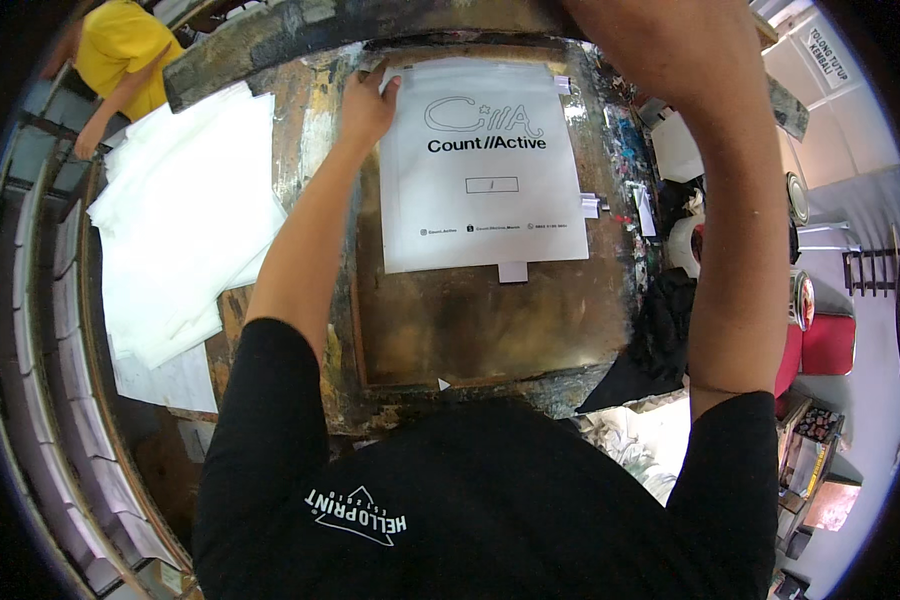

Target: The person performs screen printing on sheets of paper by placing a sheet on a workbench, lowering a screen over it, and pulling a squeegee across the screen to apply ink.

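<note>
A flat white printed bag [480,205] lies on the brown, ink-stained board [490,325] in front of me. It carries black line lettering, a small box and a row of small marks. My left hand [372,105] is at the bag's upper left corner, its thumb and fingers closing on the edge there. My right arm reaches up along the right side. Only the back part of my right hand [635,35] shows at the top edge, near the raised dark frame bar [260,55]; its fingers are out of sight.
A loose pile of white sheets [185,220] lies left of the board. Small pale tabs [592,206] stick up at the bag's right and lower edges. Dark cloth [660,335] and tins [800,298] are on the right. A person in yellow [120,60] stands far left beside racks [45,330].
</note>
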A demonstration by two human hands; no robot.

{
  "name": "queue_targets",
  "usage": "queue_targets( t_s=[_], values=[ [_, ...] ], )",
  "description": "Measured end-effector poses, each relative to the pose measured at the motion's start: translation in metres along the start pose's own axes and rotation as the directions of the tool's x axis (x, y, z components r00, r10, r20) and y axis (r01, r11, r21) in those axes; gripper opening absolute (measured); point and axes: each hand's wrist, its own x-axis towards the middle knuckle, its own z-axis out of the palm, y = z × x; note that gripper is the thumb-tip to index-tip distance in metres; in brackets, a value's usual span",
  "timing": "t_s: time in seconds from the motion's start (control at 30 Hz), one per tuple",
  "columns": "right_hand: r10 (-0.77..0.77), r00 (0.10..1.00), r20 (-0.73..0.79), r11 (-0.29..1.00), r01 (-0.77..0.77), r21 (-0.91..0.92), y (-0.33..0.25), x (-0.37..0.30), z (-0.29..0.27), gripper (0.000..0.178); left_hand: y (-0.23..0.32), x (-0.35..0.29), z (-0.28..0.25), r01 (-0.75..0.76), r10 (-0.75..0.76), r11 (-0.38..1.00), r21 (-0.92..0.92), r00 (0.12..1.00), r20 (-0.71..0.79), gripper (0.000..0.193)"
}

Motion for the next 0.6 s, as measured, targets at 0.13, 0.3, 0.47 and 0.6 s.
queue_targets(
  t_s=[0.13,0.3,0.47,0.6],
  values=[
    [0.003,0.998,-0.056,0.998,-0.006,-0.063,-0.002,-0.011,-0.001,0.061,-0.016,0.000,0.033,-0.115,0.089,0.976,0.185,0.986,0.141,0.026],
    [0.269,0.960,0.078,0.949,-0.250,-0.195,-0.024,0.015,-0.005,0.058,-0.005,-0.007,-0.006,0.117,-0.100,0.986,-0.120,0.986,0.134,0.029],
    [0.395,0.843,0.364,0.918,-0.380,-0.117,-0.032,0.039,-0.028,0.050,0.000,-0.058,-0.135,0.414,-0.413,0.908,-0.066,0.910,0.040,0.028],
    [-0.047,0.999,-0.007,0.997,0.046,-0.054,0.007,0.003,0.002,0.044,-0.025,-0.132,-0.245,0.631,-0.636,0.771,-0.087,0.759,-0.137,0.026]
  ],
)
